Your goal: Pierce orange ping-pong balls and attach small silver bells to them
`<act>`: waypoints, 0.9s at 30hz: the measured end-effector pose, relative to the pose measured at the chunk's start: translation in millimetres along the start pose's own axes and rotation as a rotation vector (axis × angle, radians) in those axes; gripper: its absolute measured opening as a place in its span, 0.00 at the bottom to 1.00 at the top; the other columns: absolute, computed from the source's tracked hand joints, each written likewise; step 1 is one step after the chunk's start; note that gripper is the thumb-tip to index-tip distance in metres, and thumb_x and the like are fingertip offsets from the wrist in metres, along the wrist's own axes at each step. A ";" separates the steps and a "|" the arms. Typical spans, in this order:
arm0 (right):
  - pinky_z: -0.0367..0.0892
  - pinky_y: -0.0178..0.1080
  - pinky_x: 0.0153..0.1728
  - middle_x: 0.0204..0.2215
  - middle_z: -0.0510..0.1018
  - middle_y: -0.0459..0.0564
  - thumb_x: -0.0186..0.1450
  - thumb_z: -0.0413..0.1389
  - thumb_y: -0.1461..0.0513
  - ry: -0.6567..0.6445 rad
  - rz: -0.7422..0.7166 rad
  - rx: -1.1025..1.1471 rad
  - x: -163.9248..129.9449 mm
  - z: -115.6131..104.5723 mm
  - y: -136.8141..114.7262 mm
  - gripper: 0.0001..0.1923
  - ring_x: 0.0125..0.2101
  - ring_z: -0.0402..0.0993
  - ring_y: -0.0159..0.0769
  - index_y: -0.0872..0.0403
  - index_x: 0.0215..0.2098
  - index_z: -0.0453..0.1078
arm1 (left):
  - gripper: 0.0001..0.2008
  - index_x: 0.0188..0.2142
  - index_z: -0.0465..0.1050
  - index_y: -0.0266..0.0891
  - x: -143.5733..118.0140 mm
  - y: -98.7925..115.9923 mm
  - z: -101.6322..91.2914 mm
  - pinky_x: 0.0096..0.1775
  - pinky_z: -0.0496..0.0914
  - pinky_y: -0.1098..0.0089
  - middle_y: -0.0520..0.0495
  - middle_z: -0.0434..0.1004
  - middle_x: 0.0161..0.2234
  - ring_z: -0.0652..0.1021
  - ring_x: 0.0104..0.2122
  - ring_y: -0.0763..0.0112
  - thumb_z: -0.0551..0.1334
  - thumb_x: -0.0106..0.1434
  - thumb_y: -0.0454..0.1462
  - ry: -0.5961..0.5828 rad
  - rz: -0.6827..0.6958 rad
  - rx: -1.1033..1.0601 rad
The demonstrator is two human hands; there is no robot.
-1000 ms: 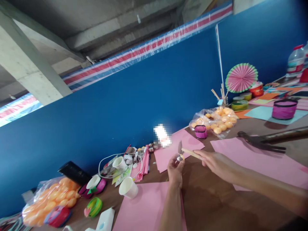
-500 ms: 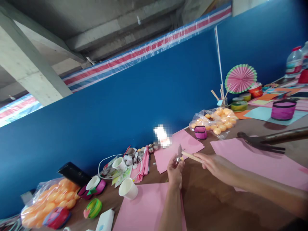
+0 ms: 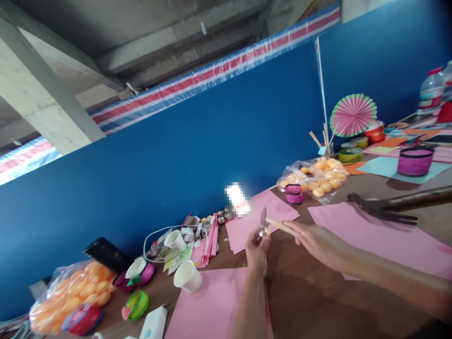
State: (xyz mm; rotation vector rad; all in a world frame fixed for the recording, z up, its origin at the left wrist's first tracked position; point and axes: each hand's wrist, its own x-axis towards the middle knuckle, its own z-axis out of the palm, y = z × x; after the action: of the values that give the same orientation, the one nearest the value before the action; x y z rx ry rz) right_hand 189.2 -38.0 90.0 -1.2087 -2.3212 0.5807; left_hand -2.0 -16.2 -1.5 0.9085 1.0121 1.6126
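My left hand [image 3: 257,254] is closed around a small shiny silver ball [image 3: 263,232], pinched at the fingertips, with a bit of yellow showing beside it. My right hand [image 3: 312,238] grips the pale wooden handle of a small hammer [image 3: 279,225]. The hammer's dark, thin head stands just above the ball, with a slight gap between them. Behind both hands lie pink paper sheets [image 3: 240,234]; under my left forearm is another pink sheet [image 3: 208,310].
A claw hammer [image 3: 383,207] lies at the right on pink paper. Bags of orange balls stand at the back [image 3: 323,179] and left [image 3: 76,292]. A white paper cup [image 3: 188,277] is left of my arm. The blue partition [image 3: 169,155] rises behind the table.
The small hammer has lifted a little off the silver ball, and my right hand has risen slightly with it. My left hand keeps its place.
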 end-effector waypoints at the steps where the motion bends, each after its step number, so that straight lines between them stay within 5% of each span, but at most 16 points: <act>1: 0.59 0.34 0.27 0.25 0.73 0.46 0.59 0.43 0.66 -0.005 -0.002 0.001 -0.2 -0.4 -0.4 0.22 0.25 0.69 0.34 0.50 0.52 0.58 | 0.21 0.42 0.71 0.39 0.0 0.2 0.2 0.42 0.64 0.66 0.45 0.75 0.37 0.73 0.35 0.71 0.67 0.45 0.35 0.000 0.004 0.006; 12: 0.59 0.33 0.26 0.24 0.73 0.46 0.59 0.42 0.67 -0.001 -0.007 0.004 -0.7 -2.6 -4.2 0.22 0.24 0.68 0.32 0.52 0.51 0.59 | 0.21 0.43 0.70 0.40 -2.1 3.0 3.3 0.37 0.66 0.70 0.49 0.74 0.33 0.73 0.29 0.76 0.66 0.46 0.35 -0.029 -0.050 -0.115; 27: 0.57 0.32 0.25 0.24 0.73 0.46 0.60 0.42 0.66 0.025 -0.023 -0.011 -2.6 1.3 -2.5 0.22 0.24 0.68 0.32 0.51 0.52 0.58 | 0.23 0.46 0.68 0.40 -0.9 -0.3 0.1 0.44 0.63 0.67 0.45 0.74 0.38 0.73 0.37 0.71 0.65 0.48 0.36 -0.047 0.021 0.011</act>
State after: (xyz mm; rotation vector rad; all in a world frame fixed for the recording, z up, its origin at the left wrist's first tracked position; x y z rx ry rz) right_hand 188.2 -41.7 89.9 -1.1855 -2.3176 0.5420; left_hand -1.6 -17.0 -1.8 0.9630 0.9825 1.5971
